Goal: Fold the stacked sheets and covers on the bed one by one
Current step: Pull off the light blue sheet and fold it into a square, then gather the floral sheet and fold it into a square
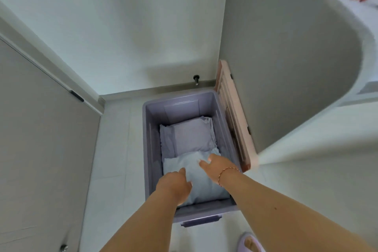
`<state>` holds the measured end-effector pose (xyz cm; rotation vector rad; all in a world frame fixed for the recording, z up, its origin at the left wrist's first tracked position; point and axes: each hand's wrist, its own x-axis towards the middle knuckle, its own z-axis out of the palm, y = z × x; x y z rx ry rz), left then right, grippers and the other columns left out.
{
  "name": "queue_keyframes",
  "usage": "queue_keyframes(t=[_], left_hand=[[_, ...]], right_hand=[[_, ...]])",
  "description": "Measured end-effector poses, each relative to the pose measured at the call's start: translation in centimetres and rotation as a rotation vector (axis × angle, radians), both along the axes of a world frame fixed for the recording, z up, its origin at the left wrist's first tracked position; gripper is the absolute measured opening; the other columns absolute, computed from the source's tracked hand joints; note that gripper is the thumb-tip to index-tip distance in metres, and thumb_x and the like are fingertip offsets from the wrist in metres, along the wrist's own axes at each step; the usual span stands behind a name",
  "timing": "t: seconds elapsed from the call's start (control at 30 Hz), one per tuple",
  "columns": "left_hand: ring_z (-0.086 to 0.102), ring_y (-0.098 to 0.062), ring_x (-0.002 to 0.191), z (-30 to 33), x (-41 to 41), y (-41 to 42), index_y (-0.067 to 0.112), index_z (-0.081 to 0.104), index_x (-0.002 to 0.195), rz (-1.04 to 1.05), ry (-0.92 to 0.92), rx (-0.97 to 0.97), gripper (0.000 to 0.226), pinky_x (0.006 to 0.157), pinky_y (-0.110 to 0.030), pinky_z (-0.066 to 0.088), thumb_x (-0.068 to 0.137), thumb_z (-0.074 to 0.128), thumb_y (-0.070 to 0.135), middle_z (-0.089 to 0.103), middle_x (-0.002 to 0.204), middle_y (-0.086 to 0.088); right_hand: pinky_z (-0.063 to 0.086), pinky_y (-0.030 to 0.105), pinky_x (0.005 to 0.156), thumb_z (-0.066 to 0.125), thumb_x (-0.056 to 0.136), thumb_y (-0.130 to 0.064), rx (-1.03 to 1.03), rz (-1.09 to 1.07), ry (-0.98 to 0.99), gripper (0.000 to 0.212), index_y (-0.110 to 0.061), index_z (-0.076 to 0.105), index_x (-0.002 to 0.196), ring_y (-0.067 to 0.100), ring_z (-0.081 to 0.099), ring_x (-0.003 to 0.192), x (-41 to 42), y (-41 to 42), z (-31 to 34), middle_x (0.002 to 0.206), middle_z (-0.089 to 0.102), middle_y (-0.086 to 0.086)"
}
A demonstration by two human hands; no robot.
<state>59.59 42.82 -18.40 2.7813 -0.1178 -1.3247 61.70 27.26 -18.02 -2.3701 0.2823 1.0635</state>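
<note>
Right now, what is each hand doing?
Left hand: open, resting on the pale blue bundle.
Right hand: open, fingers touching the same bundle.

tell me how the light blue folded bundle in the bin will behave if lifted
The light blue bundle looks soft and puffy, so it would probably sag and be light. Its loose folds may open unless both hands, left and right, support it.

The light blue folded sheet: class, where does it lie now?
In the head view, the light blue folded sheet lies in the near half of the purple bin, in front of a lilac folded sheet, under both hands.
</note>
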Motion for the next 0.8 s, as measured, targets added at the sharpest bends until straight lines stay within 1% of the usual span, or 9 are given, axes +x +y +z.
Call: queue_keyframes(t=[0.27,0.4,0.5,0.57,0.63,0.67,0.7,0.77,0.8], left_hand=[[0.045,-0.028,0.131,15.8,-2.5,-3.1,0.021,0.018,0.154,0.059,-0.117,-0.046,0.058,0.105,-0.038,0.04,0.1,0.034,0.039,0.046,0.146,-0.008],[0.038,-0.028,0.138,20.3,-4.0,-5.0,0.02,0.016,0.154,0.067,-0.163,-0.077,0.061,0.11,-0.039,0.036,0.101,0.035,0.041,0.038,0.152,-0.007],[0.037,-0.026,0.139,22.5,-5.7,-6.7,0.019,0.013,0.155,0.058,-0.193,-0.102,0.064,0.11,-0.038,0.036,0.1,0.037,0.044,0.036,0.154,-0.007],[0.035,-0.026,0.14,23.8,-7.0,-8.1,0.018,0.011,0.155,0.026,-0.201,-0.118,0.066,0.112,-0.039,0.034,0.1,0.037,0.044,0.034,0.155,-0.007],[0.035,-0.027,0.14,25.2,-8.2,-9.6,0.016,0.009,0.155,-0.02,-0.209,-0.131,0.066,0.112,-0.039,0.033,0.101,0.037,0.042,0.033,0.155,-0.009],[0.036,-0.027,0.139,26.0,-8.9,-10.2,0.014,0.01,0.155,-0.043,-0.212,-0.138,0.066,0.112,-0.038,0.033,0.101,0.037,0.041,0.034,0.154,-0.01],[0.037,-0.028,0.138,26.6,-9.5,-10.7,0.013,0.01,0.155,-0.061,-0.213,-0.148,0.065,0.111,-0.037,0.033,0.102,0.038,0.04,0.035,0.153,-0.011],[0.041,-0.028,0.135,27.9,-11.0,-11.7,0.012,0.013,0.154,-0.1,-0.223,-0.167,0.063,0.107,-0.036,0.036,0.101,0.038,0.038,0.04,0.15,-0.012],[0.044,-0.029,0.133,28.5,-11.7,-12.1,0.012,0.014,0.153,-0.111,-0.229,-0.173,0.062,0.105,-0.036,0.038,0.101,0.038,0.037,0.042,0.148,-0.013]], right_hand=[[0.042,0.034,0.094,0.024,0.096,-0.06,0.031,0.007,-0.087,0.067,-0.01,0.052,0.131,0.029,0.055,0.113,-3.1,-2.8,14.7,0.126,0.059,0.015],[0.042,0.035,0.092,0.021,0.097,-0.058,0.033,0.029,-0.138,0.068,-0.007,0.056,0.123,0.029,0.057,0.109,-4.3,-4.9,19.1,0.119,0.061,0.016],[0.043,0.035,0.09,0.02,0.098,-0.057,0.04,0.011,-0.176,0.067,-0.005,0.057,0.119,0.025,0.056,0.094,-6.1,-6.6,21.7,0.104,0.061,0.013],[0.044,0.035,0.087,0.02,0.098,-0.056,0.029,-0.015,-0.218,0.061,-0.01,0.059,0.093,0.024,0.05,0.084,-7.4,-7.8,23.2,0.084,0.056,0.008],[0.044,0.035,0.086,0.021,0.098,-0.057,0.015,-0.056,-0.261,0.053,-0.019,0.042,0.067,0.023,0.048,0.082,-8.6,-9.0,24.9,0.068,0.044,0.001],[0.044,0.035,0.087,0.021,0.098,-0.057,0.014,-0.076,-0.273,0.053,-0.019,0.04,0.066,0.023,0.049,0.083,-9.3,-9.6,25.7,0.067,0.044,0.001],[0.045,0.036,0.088,0.021,0.098,-0.056,0.019,-0.093,-0.277,0.054,-0.017,0.047,0.071,0.024,0.051,0.085,-10.0,-10.2,26.5,0.073,0.05,0.004],[0.044,0.037,0.088,0.02,0.1,-0.051,0.015,-0.11,-0.294,0.058,-0.009,0.06,0.097,0.029,0.056,0.095,-11.9,-11.5,27.6,0.097,0.062,0.012],[0.043,0.036,0.085,0.02,0.101,-0.047,-0.005,-0.111,-0.299,0.057,-0.006,0.059,0.109,0.031,0.057,0.101,-12.9,-12.1,28.1,0.108,0.062,0.015]])
